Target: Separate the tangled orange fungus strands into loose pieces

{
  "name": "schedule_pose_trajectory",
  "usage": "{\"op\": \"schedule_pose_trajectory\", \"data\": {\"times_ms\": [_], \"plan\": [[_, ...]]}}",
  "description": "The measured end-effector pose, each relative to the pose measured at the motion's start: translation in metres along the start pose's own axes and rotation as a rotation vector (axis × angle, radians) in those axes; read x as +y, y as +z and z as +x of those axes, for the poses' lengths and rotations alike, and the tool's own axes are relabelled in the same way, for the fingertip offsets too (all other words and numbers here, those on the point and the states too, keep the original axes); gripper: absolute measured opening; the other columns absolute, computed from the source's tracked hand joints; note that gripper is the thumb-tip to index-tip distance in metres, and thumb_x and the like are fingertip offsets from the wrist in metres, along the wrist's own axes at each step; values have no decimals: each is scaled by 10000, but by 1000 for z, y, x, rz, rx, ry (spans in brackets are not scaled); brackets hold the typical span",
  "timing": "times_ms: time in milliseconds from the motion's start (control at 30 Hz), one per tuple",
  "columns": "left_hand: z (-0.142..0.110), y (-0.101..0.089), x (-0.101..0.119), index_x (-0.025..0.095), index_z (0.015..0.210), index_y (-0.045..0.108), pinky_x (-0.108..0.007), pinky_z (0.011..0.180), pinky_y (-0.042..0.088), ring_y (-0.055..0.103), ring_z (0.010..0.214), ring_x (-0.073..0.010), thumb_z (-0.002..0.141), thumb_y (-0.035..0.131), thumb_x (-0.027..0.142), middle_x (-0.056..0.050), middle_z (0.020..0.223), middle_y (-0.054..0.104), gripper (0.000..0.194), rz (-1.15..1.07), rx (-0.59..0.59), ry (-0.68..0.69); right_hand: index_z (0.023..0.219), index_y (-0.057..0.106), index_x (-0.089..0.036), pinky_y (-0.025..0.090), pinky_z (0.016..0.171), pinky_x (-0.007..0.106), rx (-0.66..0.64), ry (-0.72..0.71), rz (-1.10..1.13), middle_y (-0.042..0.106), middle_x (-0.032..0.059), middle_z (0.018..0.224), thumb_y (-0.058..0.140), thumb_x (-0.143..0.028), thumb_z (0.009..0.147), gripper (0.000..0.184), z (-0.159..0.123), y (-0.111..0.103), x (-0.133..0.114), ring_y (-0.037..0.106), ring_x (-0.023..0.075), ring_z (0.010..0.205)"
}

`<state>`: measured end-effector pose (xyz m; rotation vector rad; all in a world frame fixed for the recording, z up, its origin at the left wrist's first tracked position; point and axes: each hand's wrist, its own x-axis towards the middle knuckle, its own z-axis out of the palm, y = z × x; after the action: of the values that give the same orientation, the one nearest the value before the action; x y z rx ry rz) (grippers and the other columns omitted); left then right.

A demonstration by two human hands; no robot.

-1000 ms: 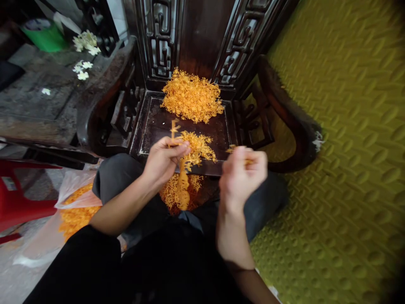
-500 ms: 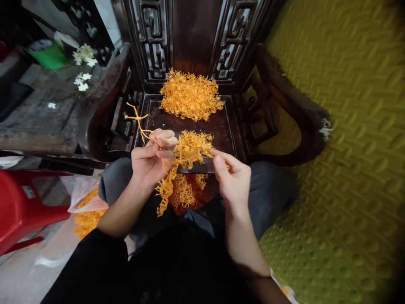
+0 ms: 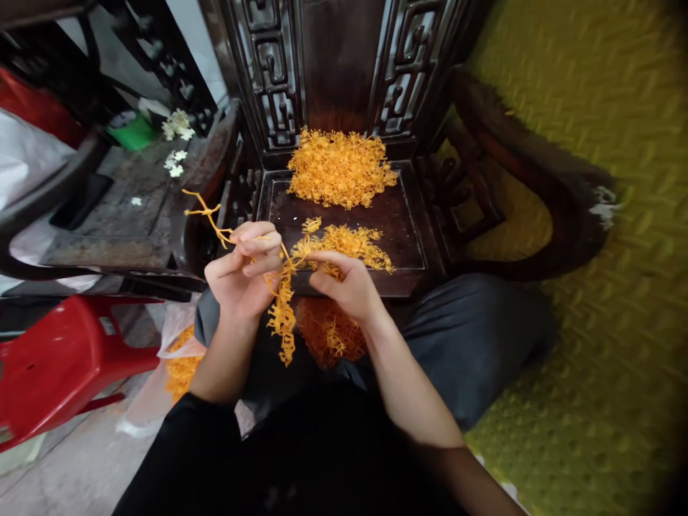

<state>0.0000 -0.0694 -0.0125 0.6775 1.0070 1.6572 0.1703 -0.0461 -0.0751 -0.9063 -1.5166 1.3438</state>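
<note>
My left hand [image 3: 244, 269] is closed on an orange branched strand [image 3: 207, 213]. Its bare, forked end sticks out to the upper left. From the other side of that hand hangs a curly orange length [image 3: 282, 322]. My right hand [image 3: 347, 283] is beside it, fingers curled and index fingertip at the strand near the left hand. Some orange curly bits show between its thumb and fingers. Just behind the right hand lies a small orange curly heap [image 3: 360, 244] on the dark wooden seat [image 3: 284, 208]. A larger orange heap [image 3: 341, 168] sits farther back.
Carved armrests [image 3: 570, 208] flank the seat. Below its front edge is another orange tangle [image 3: 336, 337]. To the left are a red plastic stool [image 3: 69, 358], a plastic bag [image 3: 180, 347] of orange bits, white flowers [image 3: 177, 125] and a green tape roll [image 3: 132, 129].
My right hand has moved left from the small heap's right side to the strand by my left hand. The view has shifted, and the bare strand end now points farther left.
</note>
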Motion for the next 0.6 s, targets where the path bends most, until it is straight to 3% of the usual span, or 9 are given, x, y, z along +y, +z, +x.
{"op": "schedule_pose_trajectory", "data": {"times_ms": [133,233,300,367,433,500,600], "plan": [[-20,-18,9,232,727,418,-229,384,334,362,544,-97,735,787,430,-5,708,396,419,60,88,125,1163,738,-249,450,558,253,-252,22,120,673,-17,807,795,-488,819,422,-6,40,-13,544,128,637],[-46,-46,3,202,652,303,-225,416,372,232,460,-63,697,790,421,45,624,273,535,36,51,267,1111,743,-218,417,542,242,-206,11,121,645,-25,744,727,-378,889,274,-18,70,-14,505,115,600],[-67,-75,-4,184,602,314,-252,561,505,334,462,-59,676,802,399,52,590,294,538,61,4,310,1054,745,-182,424,567,250,-121,-46,40,655,-6,747,647,-318,940,202,-27,81,-8,517,116,605],[-89,-111,-10,186,584,453,-325,761,575,557,612,-111,672,822,340,26,629,476,409,213,33,227,1025,743,-158,457,646,273,-75,-139,-139,688,35,806,566,-266,975,213,-33,86,1,577,135,672],[-111,-148,-10,212,745,656,-362,837,573,676,850,-186,693,829,255,-23,859,678,185,484,192,29,1041,742,-158,461,700,295,-113,-199,-386,707,63,855,529,-221,980,230,-40,88,10,622,160,738],[-132,-180,-2,231,974,739,-367,857,561,686,989,-223,715,822,200,-61,1087,730,274,755,429,-84,1064,741,-178,440,690,303,-198,-201,-615,719,74,881,516,-205,982,241,-46,90,18,639,174,754],[-154,-195,15,283,1125,733,-376,905,539,675,1042,-228,821,761,233,-52,1152,731,309,943,706,64,1078,733,-192,411,654,315,-289,-148,-798,736,80,918,513,-207,986,239,-56,98,24,653,185,742]]}}
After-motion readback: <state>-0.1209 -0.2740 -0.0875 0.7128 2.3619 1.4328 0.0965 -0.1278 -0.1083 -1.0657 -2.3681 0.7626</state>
